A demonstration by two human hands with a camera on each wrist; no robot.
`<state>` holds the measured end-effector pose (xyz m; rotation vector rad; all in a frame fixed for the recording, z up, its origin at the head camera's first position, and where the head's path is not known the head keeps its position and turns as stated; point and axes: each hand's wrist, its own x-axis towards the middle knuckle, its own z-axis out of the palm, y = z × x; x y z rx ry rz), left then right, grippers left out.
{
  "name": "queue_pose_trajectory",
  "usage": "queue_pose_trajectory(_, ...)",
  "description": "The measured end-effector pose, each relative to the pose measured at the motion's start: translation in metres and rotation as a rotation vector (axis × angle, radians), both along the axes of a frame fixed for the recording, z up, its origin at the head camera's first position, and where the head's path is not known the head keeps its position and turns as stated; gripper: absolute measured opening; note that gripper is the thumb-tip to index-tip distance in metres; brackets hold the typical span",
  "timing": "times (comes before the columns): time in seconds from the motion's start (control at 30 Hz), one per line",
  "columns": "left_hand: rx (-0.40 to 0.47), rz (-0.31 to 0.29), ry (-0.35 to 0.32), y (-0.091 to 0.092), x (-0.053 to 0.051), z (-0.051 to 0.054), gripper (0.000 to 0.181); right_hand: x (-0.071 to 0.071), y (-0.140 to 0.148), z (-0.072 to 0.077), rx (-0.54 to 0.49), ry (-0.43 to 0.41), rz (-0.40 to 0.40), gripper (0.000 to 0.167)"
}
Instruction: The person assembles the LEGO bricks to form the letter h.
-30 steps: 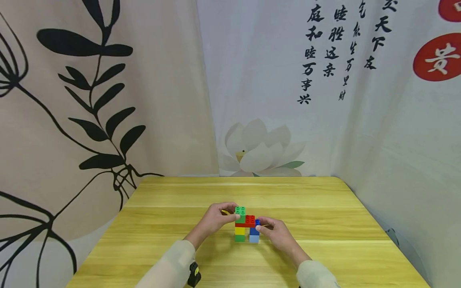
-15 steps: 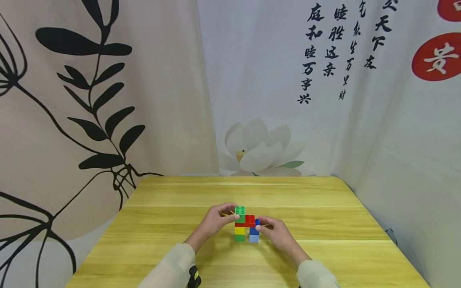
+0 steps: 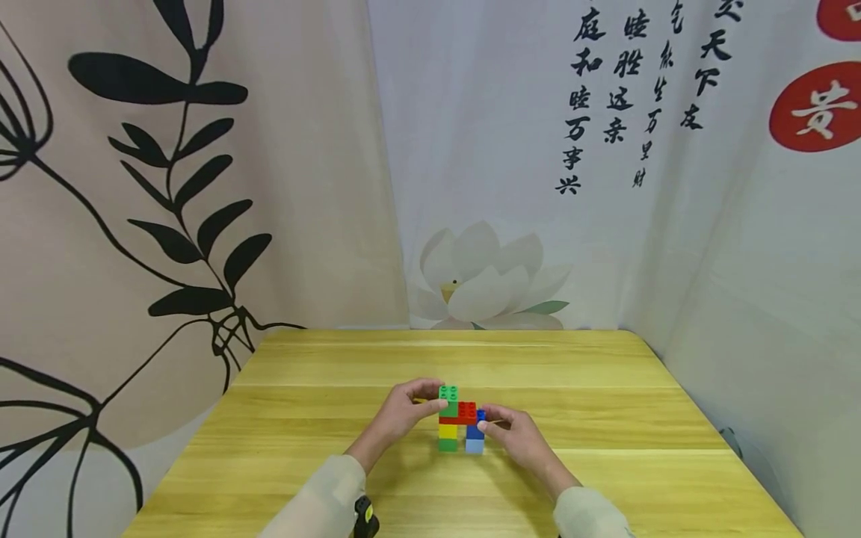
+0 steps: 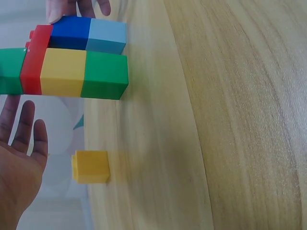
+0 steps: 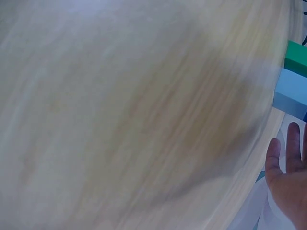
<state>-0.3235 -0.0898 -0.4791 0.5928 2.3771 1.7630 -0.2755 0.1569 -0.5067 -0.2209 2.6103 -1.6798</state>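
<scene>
A toy building-block structure (image 3: 448,431) stands on the table, with two columns joined by a red brick (image 3: 467,412). Its left column has a green brick at the base, a yellow brick (image 4: 63,72) above, then the red one, and a green top brick (image 3: 448,393). On the right, a dark blue brick (image 4: 70,32) sits on a light blue brick (image 3: 474,446). My left hand (image 3: 400,409) pinches the green top brick between thumb and fingers. From the other side, my right hand (image 3: 518,437) holds the dark blue brick, thumb on its near face; its far fingertips are hidden.
A loose yellow brick (image 4: 92,166) stands apart on the wooden table (image 3: 323,359), beyond my left hand. A small black device (image 3: 365,517) shows by the left sleeve. Printed curtains (image 3: 323,187) hang behind the table's far edge and along its sides.
</scene>
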Motion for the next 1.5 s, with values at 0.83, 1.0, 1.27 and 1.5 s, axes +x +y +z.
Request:
queue_pose_trajectory(0.83,-0.022,0.011,0.096,0.0011,0.0042,-0.0065,0.035,-0.0047,0.0016,-0.0054,0.009,-0.014,0.008,0.050)
queue_pose_trajectory(1.0,-0.025,0.030,0.094,0.0017,0.0074,-0.0081,0.038,-0.0039,0.0012,-0.0057,0.007,-0.012,0.005,0.049)
queue_pose_trajectory(1.27,-0.035,0.038,0.080,0.0032,0.0083,-0.0076,0.039,0.0016,0.0004,-0.0035,0.002,0.001,0.001,0.048)
queue_pose_trajectory(1.5,-0.033,0.028,0.082,0.0028,0.0066,-0.0069,0.039,0.0000,0.0009,-0.0031,0.006,-0.013,0.000,0.050)
